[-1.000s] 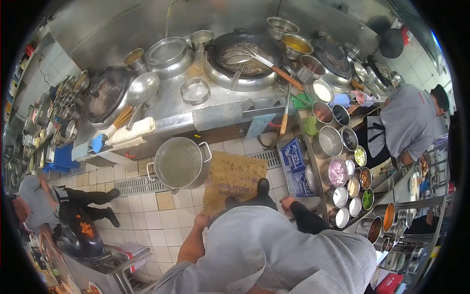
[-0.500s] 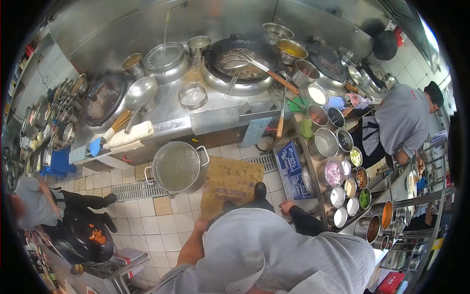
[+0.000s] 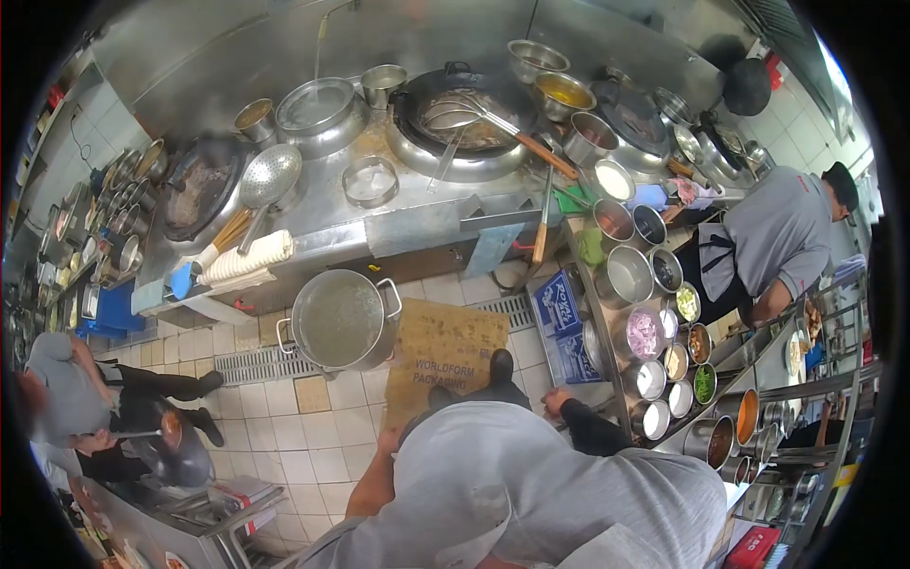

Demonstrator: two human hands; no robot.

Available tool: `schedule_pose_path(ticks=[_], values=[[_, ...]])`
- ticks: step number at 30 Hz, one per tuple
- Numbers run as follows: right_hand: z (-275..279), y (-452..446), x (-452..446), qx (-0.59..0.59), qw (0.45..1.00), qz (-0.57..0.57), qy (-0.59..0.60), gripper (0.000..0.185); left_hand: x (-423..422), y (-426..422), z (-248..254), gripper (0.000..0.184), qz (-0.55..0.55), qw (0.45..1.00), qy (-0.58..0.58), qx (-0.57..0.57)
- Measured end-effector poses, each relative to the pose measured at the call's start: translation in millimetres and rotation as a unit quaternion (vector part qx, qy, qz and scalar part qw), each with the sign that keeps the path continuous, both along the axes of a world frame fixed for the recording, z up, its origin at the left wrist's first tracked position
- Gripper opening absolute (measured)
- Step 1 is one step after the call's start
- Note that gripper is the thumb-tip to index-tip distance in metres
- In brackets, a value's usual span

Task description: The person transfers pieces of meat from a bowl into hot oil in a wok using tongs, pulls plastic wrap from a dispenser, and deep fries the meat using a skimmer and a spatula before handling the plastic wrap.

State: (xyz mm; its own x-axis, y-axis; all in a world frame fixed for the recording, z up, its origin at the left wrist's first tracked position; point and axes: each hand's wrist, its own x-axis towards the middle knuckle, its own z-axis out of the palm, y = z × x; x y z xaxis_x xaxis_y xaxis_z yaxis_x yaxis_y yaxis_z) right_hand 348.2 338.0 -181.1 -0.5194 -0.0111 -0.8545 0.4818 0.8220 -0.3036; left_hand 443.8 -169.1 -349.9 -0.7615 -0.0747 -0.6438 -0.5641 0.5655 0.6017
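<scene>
Beside a cardboard sheet (image 3: pixel 445 343), the left hand (image 3: pixel 389 439) and right hand (image 3: pixel 557 401) hang apart, the right near blue cartons (image 3: pixel 555 305), each hand's grip unclear.

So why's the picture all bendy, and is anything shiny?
Head view: probably a wide lens, since the left co-worker looks tipped sideways and the corners are black; head view again: pale glare on the metal back wall.

1 steel bowl (image 3: pixel 559 113) holds yellow liquid (image 3: pixel 567 90).
</scene>
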Motion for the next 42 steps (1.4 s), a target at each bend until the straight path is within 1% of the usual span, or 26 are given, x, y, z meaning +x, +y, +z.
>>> schedule_pose_path(ticks=[2, 4, 6, 7, 9, 11, 13, 15, 17, 19, 21, 23, 25, 26, 27, 28, 29, 30, 33, 34, 36, 37, 38, 39, 40, 42], values=[[-0.4, 0.6, 0.3, -0.006, 0.999, -0.037, -0.001, 0.023, 10.2, -0.2, 0.1, 0.047, -0.028, 0.999, 0.034, 0.02], [-1.7, 1.7, 1.3, -0.012, 0.997, -0.074, 0.0, 0.023, 22.2, 5.3, 22.1, 0.046, 0.03, 0.999, -0.009, 0.029], [-8.2, 4.5, -0.7, -0.018, 0.986, -0.163, -0.016, 0.022, 41.7, 3.7, 0.1, 0.045, 0.055, 0.998, -0.018, 0.04], [-10.8, 7.7, -0.2, -0.018, 0.986, -0.163, -0.015, 0.022, 47.0, 3.2, -4.6, 0.044, 0.08, 0.995, -0.028, 0.051], [-17.0, 16.1, 2.4, -0.005, 0.994, 0.068, 0.088, 0.021, 52.5, 8.4, 33.3, 0.043, 0.077, 0.996, -0.041, 0.027], [-24.4, 19.3, -0.4, -0.014, 0.998, 0.021, 0.058, 0.021, 57.5, 8.8, 46.3, 0.042, 0.075, 0.996, -0.055, 0.004], [-29.0, 21.4, -1.6, -0.023, 0.999, -0.027, 0.027, 0.022, 69.6, -2.3, 8.2, 0.04, 0.073, 0.995, -0.027, 0.065], [-32.1, 24.7, -3.1, -0.013, 0.991, 0.104, 0.078, 0.025, 60.8, -3.2, -0.7, 0.042, 0.047, 0.997, 0.005, 0.057], [-52.0, 33.8, -0.2, -0.021, 0.992, 0.095, 0.085, 0.025, 52.0, -0.7, 3.9, 0.043, 0.021, 0.998, 0.038, 0.049], [-52.8, 34.1, 0.6, -0.03, 0.992, 0.087, 0.091, 0.026, 22.5, 8.0, 41.5, 0.044, 0.032, 0.994, -0.051, -0.093], [-30.7, 22.9, 0.6, -0.031, 0.993, -0.105, 0.044, 0.025, 6.7, 9.4, 61.4, 0.04, 0.041, 0.998, -0.026, -0.039], [-9.0, 13.0, -0.7, -0.022, 0.989, -0.141, 0.026, 0.024, -12.1, 13.8, 86.8, 0.037, 0.048, 0.999, -0.001, 0.015], [-4.6, 10.8, 0.3, -0.013, 0.984, -0.177, 0.007, 0.023, -32.2, 23.2, 124.8, 0.027, 0.119, 0.987, -0.092, 0.058], [-10.6, 12.3, 3.1, -0.009, 0.993, -0.115, 0.032, 0.022, -30.5, 20.3, 110.6, 0.027, 0.118, 0.987, -0.092, 0.057], [-16.9, 15.6, 6.4, -0.006, 0.997, -0.052, 0.057, 0.021, -23.8, 11.9, 71.2, 0.024, 0.166, 0.974, -0.033, 0.152], [-17.3, 17.7, 8.5, -0.007, 0.997, -0.053, 0.057, 0.021, -26.6, 12.4, 74.7, 0.022, 0.212, 0.946, 0.026, 0.244], [-17.6, 19.6, 10.2, 0.015, 0.988, 0.113, 0.107, 0.016, -27.0, 14.3, 78.8, 0.022, 0.21, 0.946, 0.026, 0.243], [-18.1, 21.4, 12.0, 0.037, 0.948, 0.275, 0.154, 0.015, -26.2, 18.1, 82.8, 0.025, 0.186, 0.966, 0.006, 0.177], [-37.3, 26.9, 21.4, 0.045, 0.94, 0.293, 0.17, 0.015, -24.9, 19.1, 88.3, 0.033, 0.108, 0.993, -0.015, 0.044], [-50.1, 29.7, 22.4, 0.044, 0.94, 0.292, 0.17, 0.015, -21.8, 18.3, 84.1, 0.038, 0.056, 0.998, -0.015, -0.022], [-71.3, 32.3, 22.4, 0.01, 0.999, 0.046, 0.022, 0.015, -5.0, 2.5, 33.9, 0.041, 0.004, 1.0, 0.007, -0.02], [-61.3, 27.8, 19.6, 0.01, 0.999, 0.046, 0.021, 0.015, -0.3, -2.8, 20.0, 0.044, -0.047, 0.998, 0.029, -0.016], [-46.3, 22.1, 14.8, 0.002, 1.0, 0.01, -0.002, 0.015, -1.0, 2.6, 36.1, 0.044, -0.047, 0.998, 0.028, -0.017], [-39.1, 19.3, 12.2, -0.006, 0.999, -0.026, -0.026, 0.016, -1.9, 12.3, 61.2, 0.044, 0.024, 0.999, -0.026, -0.025], [-45.9, 21.3, 12.9, -0.006, 0.999, -0.026, -0.027, 0.016, -7.4, 21.8, 93.9, 0.044, 0.096, 0.992, -0.079, -0.033], [-87.5, 36.8, 19.4, -0.023, 0.998, 0.029, 0.047, 0.016, -7.9, 21.6, 100.3, 0.044, 0.094, 0.992, -0.081, -0.027]])
